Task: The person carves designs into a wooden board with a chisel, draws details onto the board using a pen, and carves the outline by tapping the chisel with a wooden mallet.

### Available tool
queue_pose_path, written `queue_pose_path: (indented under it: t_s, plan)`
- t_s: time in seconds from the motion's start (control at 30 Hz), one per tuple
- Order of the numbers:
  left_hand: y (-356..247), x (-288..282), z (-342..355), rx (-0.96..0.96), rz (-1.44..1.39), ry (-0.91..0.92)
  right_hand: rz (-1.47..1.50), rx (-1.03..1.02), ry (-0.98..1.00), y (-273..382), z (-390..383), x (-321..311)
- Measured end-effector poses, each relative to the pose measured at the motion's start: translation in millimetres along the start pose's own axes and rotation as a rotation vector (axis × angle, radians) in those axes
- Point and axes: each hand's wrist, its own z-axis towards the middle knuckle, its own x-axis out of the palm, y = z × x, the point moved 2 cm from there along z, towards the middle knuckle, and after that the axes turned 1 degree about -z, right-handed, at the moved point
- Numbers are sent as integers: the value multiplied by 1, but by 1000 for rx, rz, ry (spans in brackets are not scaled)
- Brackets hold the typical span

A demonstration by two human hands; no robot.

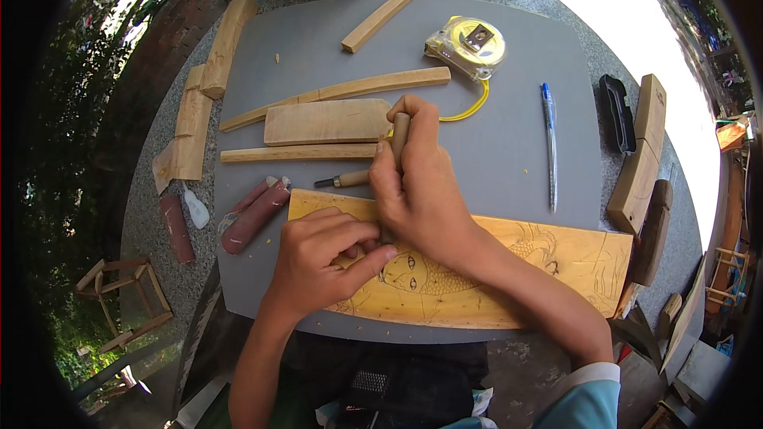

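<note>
A yellow-toned wooden board [592,266] lies before me, with a pencil-like drawing of a face and scaly body on it. My right hand [429,199] grips a carving chisel [400,133] by its wooden handle, upright over the board. Down at the chisel's lower end, my left hand [322,254] is closed, its thumb and curled fingers at the shank and resting on the board. The cutting tip is hidden by the fingers. Another carving chisel [346,179] with a dark blade lies just beyond the board, partly behind my right hand.
Wooden strips [381,83] and a flat wood block [326,121] lie on the grey tabletop [509,159]. A yellow tape measure [469,44] is at the back, a blue pen [550,147] to the right. Dark red rolls [256,216] lie left; wood blocks [640,155] line the right edge.
</note>
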Motion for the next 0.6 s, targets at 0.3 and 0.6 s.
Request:
queue_pose_path:
  t_s: [0.3,0.6]
  plan:
    - [0,-1,0,-45,-61,-36,14,109,-56,0,2,-1]
    - [-2,-1,1,-29,-30,-11,42,133,65,6,3,-1]
